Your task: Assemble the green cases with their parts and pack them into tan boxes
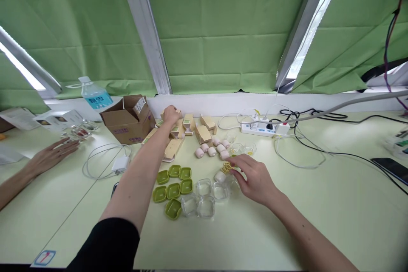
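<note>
Yellow bands [226, 168] pinched in the right hand [256, 178]; left hand [171, 114] is at the tan boxes [188, 125], can't tell if it's gripping.

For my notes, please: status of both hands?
Right hand pinches yellow rings. Left hand at cartons, grip unclear. Clear cups close by. Co-worker's hand far left, apart.

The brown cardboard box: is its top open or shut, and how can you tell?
Open: the brown cardboard box has a flap spread outward, and its inside shows.
</note>
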